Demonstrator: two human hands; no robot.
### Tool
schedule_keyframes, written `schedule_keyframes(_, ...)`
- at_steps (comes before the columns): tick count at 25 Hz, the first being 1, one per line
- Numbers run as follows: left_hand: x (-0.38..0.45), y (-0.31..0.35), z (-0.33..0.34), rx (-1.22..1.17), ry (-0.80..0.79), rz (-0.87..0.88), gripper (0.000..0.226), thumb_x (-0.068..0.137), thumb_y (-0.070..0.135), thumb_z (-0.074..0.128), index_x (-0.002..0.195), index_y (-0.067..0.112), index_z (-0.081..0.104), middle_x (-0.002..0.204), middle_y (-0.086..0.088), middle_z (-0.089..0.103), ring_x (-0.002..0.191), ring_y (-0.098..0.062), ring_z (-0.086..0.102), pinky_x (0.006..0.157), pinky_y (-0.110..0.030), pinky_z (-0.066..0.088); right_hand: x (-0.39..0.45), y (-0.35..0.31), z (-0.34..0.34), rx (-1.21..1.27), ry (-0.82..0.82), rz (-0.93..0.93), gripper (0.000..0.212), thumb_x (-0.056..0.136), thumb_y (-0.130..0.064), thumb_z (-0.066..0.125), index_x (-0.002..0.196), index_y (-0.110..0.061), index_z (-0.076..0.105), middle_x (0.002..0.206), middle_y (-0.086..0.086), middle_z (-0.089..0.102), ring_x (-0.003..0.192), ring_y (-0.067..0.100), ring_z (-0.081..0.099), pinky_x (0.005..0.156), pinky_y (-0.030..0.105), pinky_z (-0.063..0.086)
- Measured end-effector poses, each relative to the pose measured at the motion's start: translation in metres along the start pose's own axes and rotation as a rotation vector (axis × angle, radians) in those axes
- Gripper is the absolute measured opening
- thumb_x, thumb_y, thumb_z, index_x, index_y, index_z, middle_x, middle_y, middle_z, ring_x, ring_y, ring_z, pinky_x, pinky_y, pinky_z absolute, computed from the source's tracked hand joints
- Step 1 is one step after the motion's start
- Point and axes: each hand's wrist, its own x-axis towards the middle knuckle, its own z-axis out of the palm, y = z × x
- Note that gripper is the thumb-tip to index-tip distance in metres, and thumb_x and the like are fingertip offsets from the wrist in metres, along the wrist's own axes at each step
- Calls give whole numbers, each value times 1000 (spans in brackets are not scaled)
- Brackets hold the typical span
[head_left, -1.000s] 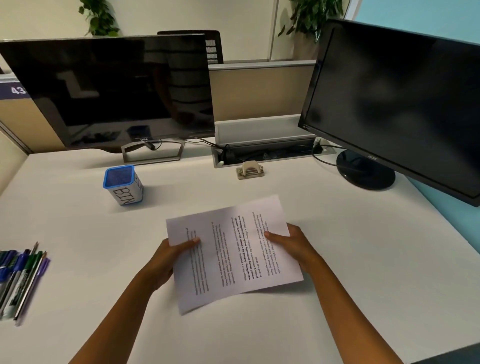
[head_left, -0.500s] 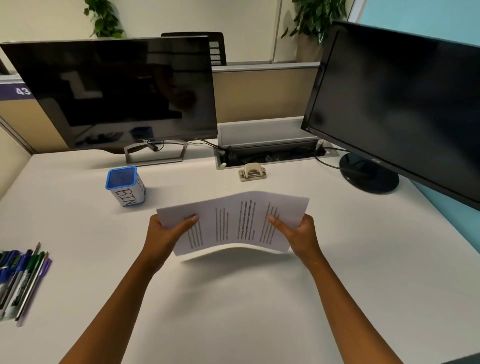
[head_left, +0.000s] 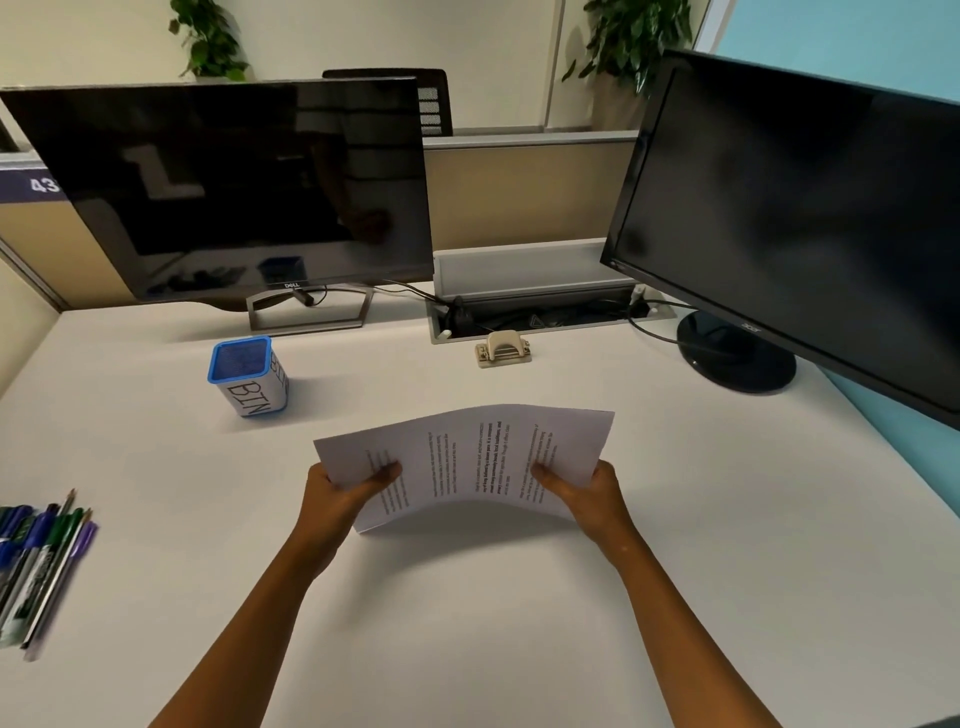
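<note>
A white printed sheet of paper (head_left: 467, 460) hangs above the middle of the white desk (head_left: 467, 623), bowed upward in an arch. My left hand (head_left: 337, 499) pinches its left edge, thumb on top of the print. My right hand (head_left: 587, 493) pinches the right edge the same way. The fingers under the sheet are hidden. The paper's shadow lies on the desk just below it.
A blue-rimmed white cup marked BIN (head_left: 249, 376) stands back left. Several pens and pencils (head_left: 36, 561) lie at the left edge. Two dark monitors (head_left: 234, 192) (head_left: 810, 218) flank a cable tray (head_left: 535, 306), with a small beige clip (head_left: 503, 351) in front.
The sheet has come up off the desk and turned from skewed to level between both hands, then bent into an arch. Both hands keep their hold and have drifted slightly nearer me.
</note>
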Motion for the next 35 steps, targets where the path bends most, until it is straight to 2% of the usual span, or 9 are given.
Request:
schedule_keyframes(5, 2, -3, 7, 23, 11, -21, 31, 74, 37, 74, 104, 31, 71, 97, 6, 77, 88, -20, 73, 66, -28, 61, 1, 8, -5, -49, 14, 9, 34, 80, -22, 80, 108, -31, 64, 107, -6, 71, 101, 21, 69, 75, 24, 61)
schedule_keyframes(8, 4, 1, 11, -64, 37, -42, 24, 78, 36, 73, 100, 27, 74, 98, -1, 78, 85, -24, 74, 64, -28, 59, 7, 8, -10, -90, 147, 8, 56, 79, -24, 80, 130, -22, 56, 126, -6, 62, 116, 17, 57, 99, 35, 49)
schedule_keyframes(13, -6, -4, 36, -332, 86, -122, 18, 89, 21, 68, 106, 20, 69, 102, -9, 76, 89, -31, 74, 69, -41, 61, 2, 9, 9, 267, 232, 231, 92, 72, -24, 85, 146, -19, 31, 137, -2, 45, 128, 17, 46, 105, 35, 40)
schedule_keyframes(19, -19, -8, 73, -635, 170, -308, 31, 83, 19, 72, 112, 23, 63, 108, -11, 76, 88, -32, 75, 66, -45, 60, -10, 9, 49, 499, 40, 161, 42, 90, -14, 69, 130, -18, 56, 122, 2, 71, 114, 22, 67, 80, 30, 58)
schedule_keyframes(25, -9, -3, 55, -572, 98, -256, 32, 90, 13, 66, 121, 18, 63, 116, -13, 73, 95, -29, 74, 72, -44, 60, -1, -7, 35, 337, 22, 73, 39, 98, -5, 55, 135, -18, 54, 127, 2, 68, 112, 19, 67, 81, 32, 59)
schedule_keyframes(27, -2, 3, 37, -562, 77, -258, 36, 92, 27, 64, 126, 17, 64, 121, -13, 71, 98, -26, 72, 74, -42, 60, 1, -13, 25, 300, 40, 46, 37, 98, -4, 55, 131, -19, 57, 125, 3, 69, 111, 18, 68, 84, 35, 60)
schedule_keyframes(30, 9, 18, 8, -668, -89, -340, 75, 80, 70, 57, 133, 16, 62, 135, -10, 63, 115, -29, 63, 92, -44, 50, 5, -20, 12, 236, 66, 17, 32, 97, -5, 56, 126, -18, 61, 123, 5, 70, 110, 20, 68, 94, 42, 56)
schedule_keyframes(32, 17, 28, 0, -594, -219, -361, 86, 77, 78, 51, 133, 14, 62, 139, -11, 60, 118, -32, 56, 95, -46, 42, 7, -24, 8, 212, 62, -5, 31, 97, -6, 56, 127, -13, 62, 122, 5, 70, 112, 22, 67, 97, 45, 54)
schedule_keyframes(35, 24, 41, 13, -251, -324, -306, 63, 86, 64, 50, 127, 19, 67, 130, -11, 66, 113, -34, 64, 91, -45, 50, 6, -32, 13, 188, 35, -52, 27, 98, -8, 56, 122, -18, 64, 118, 3, 72, 108, 22, 68, 92, 43, 56)
